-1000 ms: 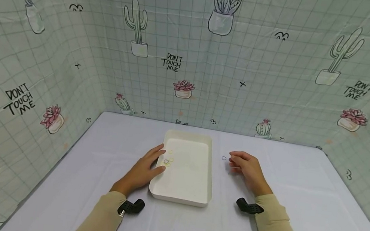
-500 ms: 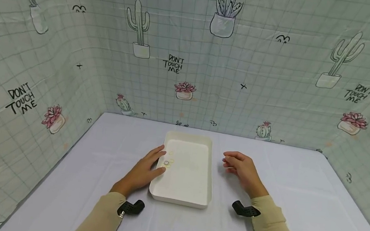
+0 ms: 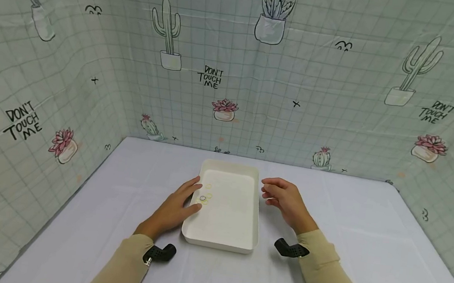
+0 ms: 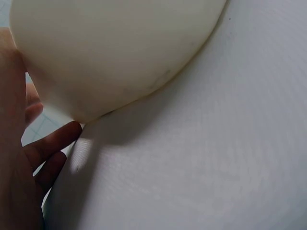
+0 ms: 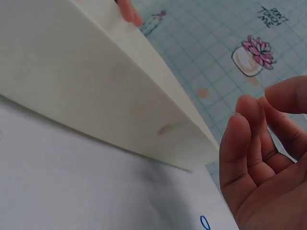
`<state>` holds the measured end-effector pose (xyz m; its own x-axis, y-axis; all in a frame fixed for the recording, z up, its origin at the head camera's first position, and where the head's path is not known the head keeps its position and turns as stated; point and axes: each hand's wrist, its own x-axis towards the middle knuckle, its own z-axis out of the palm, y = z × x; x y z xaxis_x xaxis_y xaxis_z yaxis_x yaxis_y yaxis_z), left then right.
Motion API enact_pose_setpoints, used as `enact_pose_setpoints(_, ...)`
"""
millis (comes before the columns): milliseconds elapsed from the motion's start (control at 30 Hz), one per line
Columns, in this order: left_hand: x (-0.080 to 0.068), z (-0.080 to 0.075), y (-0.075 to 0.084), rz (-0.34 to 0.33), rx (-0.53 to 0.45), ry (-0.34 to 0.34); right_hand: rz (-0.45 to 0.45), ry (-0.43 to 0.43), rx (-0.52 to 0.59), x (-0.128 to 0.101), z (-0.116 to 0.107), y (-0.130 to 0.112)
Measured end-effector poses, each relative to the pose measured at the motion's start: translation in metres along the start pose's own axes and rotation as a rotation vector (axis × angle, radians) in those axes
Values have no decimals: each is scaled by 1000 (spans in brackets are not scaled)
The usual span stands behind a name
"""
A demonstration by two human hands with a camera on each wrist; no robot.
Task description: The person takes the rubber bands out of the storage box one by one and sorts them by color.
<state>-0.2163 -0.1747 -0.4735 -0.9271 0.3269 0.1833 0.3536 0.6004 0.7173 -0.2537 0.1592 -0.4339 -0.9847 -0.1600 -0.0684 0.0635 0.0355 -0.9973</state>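
Note:
A white rectangular tray (image 3: 218,245) lies in the middle of the table. Several small rings (image 3: 204,197), most of them yellow and one dark, lie in its left part. My left hand (image 3: 193,194) rests with straight fingers on the tray's left rim beside those rings; the left wrist view shows its fingers (image 4: 53,146) against the tray's outer wall (image 4: 115,48). My right hand (image 3: 268,192) hovers just right of the tray's right rim, fingers loosely curled, with nothing seen in them. In the right wrist view a small blue ring (image 5: 205,223) lies on the table under that hand (image 5: 259,143).
A white cloth covers the table (image 3: 365,248). Curtains printed with cacti (image 3: 257,94) close it in at the back and on both sides. A black camera mount sits on each wrist (image 3: 160,253) (image 3: 288,248).
My right hand has moved left toward the tray's right rim and now hides the blue ring in the head view. The left hand and the tray have stayed put.

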Motion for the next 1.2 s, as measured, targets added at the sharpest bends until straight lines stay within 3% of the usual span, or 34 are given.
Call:
enact_pose_setpoints(200,-3,3,-1,16,-14,-13,20,-20,27,3,12,0)
enact_pose_setpoints(633,-7,0,-6,-17,7,-18,56,-78,19,19,41,-6)
enact_pose_setpoints(967,5,0,2,-17,-15,-9,62,-96,9,34,47,-13)
enact_pose_setpoints(1200,3,-4,-2,-35,-11,-18,74,-114,-29,44,71,-13)
